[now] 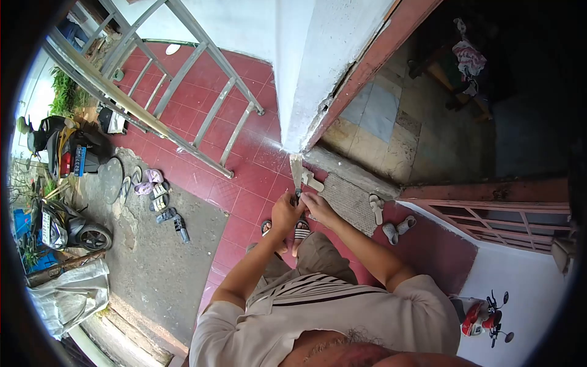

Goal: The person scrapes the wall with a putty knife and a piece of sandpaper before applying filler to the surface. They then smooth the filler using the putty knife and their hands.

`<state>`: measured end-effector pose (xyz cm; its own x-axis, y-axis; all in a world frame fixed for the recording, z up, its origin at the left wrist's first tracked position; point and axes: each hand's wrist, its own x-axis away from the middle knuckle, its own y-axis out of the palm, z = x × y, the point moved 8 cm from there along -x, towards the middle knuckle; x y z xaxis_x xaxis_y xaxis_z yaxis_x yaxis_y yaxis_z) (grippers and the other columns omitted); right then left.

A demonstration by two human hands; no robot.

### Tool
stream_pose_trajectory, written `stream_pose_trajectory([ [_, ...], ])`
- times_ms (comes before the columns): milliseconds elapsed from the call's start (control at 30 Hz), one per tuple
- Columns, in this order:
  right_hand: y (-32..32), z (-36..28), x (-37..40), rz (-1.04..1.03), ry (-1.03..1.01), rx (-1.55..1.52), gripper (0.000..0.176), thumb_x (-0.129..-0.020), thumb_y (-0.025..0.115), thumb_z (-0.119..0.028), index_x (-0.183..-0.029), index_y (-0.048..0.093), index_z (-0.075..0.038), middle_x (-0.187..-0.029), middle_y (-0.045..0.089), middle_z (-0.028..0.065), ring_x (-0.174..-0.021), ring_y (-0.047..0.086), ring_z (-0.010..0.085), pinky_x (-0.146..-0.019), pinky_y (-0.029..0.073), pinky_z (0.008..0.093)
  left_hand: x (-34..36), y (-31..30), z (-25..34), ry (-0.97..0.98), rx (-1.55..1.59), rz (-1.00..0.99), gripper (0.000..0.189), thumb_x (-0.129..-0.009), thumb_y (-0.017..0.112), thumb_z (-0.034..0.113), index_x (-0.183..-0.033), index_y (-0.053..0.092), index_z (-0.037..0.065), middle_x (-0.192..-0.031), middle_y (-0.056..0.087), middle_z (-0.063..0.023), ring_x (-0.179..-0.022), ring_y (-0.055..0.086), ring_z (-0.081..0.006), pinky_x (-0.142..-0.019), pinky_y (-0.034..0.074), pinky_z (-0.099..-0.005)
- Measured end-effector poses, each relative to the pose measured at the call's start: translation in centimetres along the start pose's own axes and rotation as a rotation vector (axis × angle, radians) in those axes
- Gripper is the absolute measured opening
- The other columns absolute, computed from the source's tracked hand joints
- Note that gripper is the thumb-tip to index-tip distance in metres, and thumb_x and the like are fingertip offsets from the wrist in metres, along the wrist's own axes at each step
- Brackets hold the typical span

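A scraper [296, 169] with a flat, whitish-smeared blade points away from me, its blade tip near the base of the white wall corner [292, 131]. My left hand [286, 212] is closed around the lower part of its dark handle. From the other side, the bent fingers of my right hand [315, 205] close on the same handle, close against the left hand. Both hands partly hide the handle. Pale dust and scuffs mark the red tiles [247, 183] near the wall corner.
A metal ladder [211, 116] stands at upper left. Beside the doorway lie a grey mat [351, 203] and loose sandals [399, 229]. More footwear [160, 196] sits on the concrete, with motorbikes [67, 150] farther left. A raised sill [361, 166] crosses the doorway.
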<state>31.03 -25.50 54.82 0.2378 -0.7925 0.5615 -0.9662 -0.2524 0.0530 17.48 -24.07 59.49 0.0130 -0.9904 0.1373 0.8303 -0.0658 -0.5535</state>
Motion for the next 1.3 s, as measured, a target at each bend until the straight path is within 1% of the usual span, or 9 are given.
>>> stream_pose_trajectory([
  [133, -1.5, -5.6, 2.3, 0.054, -0.237, 0.16, 0.03, -0.101, 0.055, -0.029, -0.104, 0.065, -0.001, -0.085, 0.066, 0.0044, -0.076, 0.06, 0.0106, -0.068, 0.05, 0.0296, 1.0, -1.8, 6.1, 0.119, -0.07, -0.011, 0.033, -0.081, 0.072, 0.032, -0.083, 0.06, 0.001, -0.078, 0.064, -0.0187, -0.075, 0.064, -0.0382, -0.067, 0.05, -0.0474],
  [300, -3.7, -10.5, 4.1, 0.24, -0.42, 0.416, 0.026, -0.102, 0.049, -0.026, -0.111, 0.054, -0.002, -0.091, 0.067, 0.0211, -0.089, 0.066, 0.042, -0.077, 0.05, 0.0471, 1.0, -4.1, 10.6, 0.208, -0.063, -0.089, 0.034, -0.083, 0.072, 0.036, -0.086, 0.061, 0.004, -0.079, 0.065, -0.0157, -0.076, 0.066, -0.0351, -0.068, 0.052, -0.0452],
  [400, -5.5, -11.6, 4.5, 0.308, -0.387, 0.542, 0.027, -0.104, 0.046, -0.03, -0.106, 0.051, -0.003, -0.086, 0.066, 0.0185, -0.081, 0.066, 0.0332, -0.071, 0.05, 0.0446, 1.2, -7.1, 9.8, 0.178, -0.184, -0.047, 0.038, -0.085, 0.072, 0.04, -0.087, 0.061, 0.004, -0.077, 0.065, -0.015, -0.074, 0.066, -0.0349, -0.066, 0.052, -0.0459],
  [433, -5.2, -12.1, 5.3, 0.173, -0.158, 0.296, 0.029, -0.104, 0.045, -0.032, -0.106, 0.048, -0.003, -0.088, 0.066, 0.0215, -0.084, 0.066, 0.0389, -0.073, 0.05, 0.0482, 1.3, -8.5, 8.3, 0.146, -0.226, -0.006, 0.039, -0.086, 0.071, 0.041, -0.087, 0.061, 0.004, -0.077, 0.066, -0.0155, -0.073, 0.067, -0.035, -0.066, 0.052, -0.0463],
  [600, -10.2, -12.8, 4.7, 0.397, -0.354, 0.79, 0.028, -0.102, 0.046, -0.03, -0.105, 0.051, -0.002, -0.1, 0.063, 0.0312, -0.095, 0.06, 0.0512, -0.079, 0.047, 0.0569, 4.0, -15.6, -7.1, -0.257, -0.48, 0.013, 0.042, -0.088, 0.066, 0.044, -0.095, 0.064, 0.003, -0.091, 0.07, -0.021, -0.086, 0.069, -0.0378, -0.074, 0.054, -0.0475],
  [733, -11.9, -15.4, 6.1, 0.439, -0.385, 0.956, 0.03, -0.101, 0.047, -0.029, -0.111, 0.054, -0.002, -0.1, 0.066, 0.029, -0.096, 0.062, 0.0492, -0.082, 0.049, 0.0553, 10.0, -21.4, -21.9, -0.622, -0.747, -0.103, 0.054, -0.087, 0.062, 0.048, -0.106, 0.068, -0.002, -0.111, 0.068, -0.0264, -0.108, 0.066, -0.0402, -0.091, 0.053, -0.0478],
  [900, -11.8, -24.9, 10.9, 0.44, -0.433, 0.992, 0.025, -0.097, 0.055, -0.023, -0.109, 0.062, -0.002, -0.104, 0.068, 0.0232, -0.099, 0.063, 0.0421, -0.084, 0.05, 0.0478, 15.1, -26.5, -31.8, -0.932, -0.543, -0.037, 0.065, -0.084, 0.061, 0.046, -0.116, 0.065, -0.01, -0.119, 0.063, -0.0317, -0.115, 0.062, -0.0432, -0.098, 0.049, -0.0479],
  [1100, -9.6, -39.0, 14.9, 0.484, -0.604, 1.166, 0.023, -0.092, 0.063, -0.021, -0.109, 0.068, -0.005, -0.1, 0.07, 0.0211, -0.095, 0.066, 0.0402, -0.082, 0.052, 0.0455, 10.8, -22.5, -33.5, -0.82, -0.508, -0.087, 0.068, -0.084, 0.059, 0.049, -0.115, 0.064, -0.012, -0.117, 0.062, -0.0348, -0.114, 0.061, -0.0463, -0.099, 0.049, -0.0494],
  [1300, -5.2, -50.8, 15.2, 0.554, -0.524, 1.534, 0.025, -0.091, 0.064, -0.023, -0.108, 0.071, -0.006, -0.104, 0.071, 0.0182, -0.099, 0.066, 0.0373, -0.086, 0.052, 0.043, 4.7, -16.9, -33.0, -0.632, -0.47, -0.172, 0.065, -0.085, 0.056, 0.047, -0.112, 0.065, -0.011, -0.113, 0.063, -0.0358, -0.112, 0.062, -0.0469, -0.097, 0.049, -0.0508],
])
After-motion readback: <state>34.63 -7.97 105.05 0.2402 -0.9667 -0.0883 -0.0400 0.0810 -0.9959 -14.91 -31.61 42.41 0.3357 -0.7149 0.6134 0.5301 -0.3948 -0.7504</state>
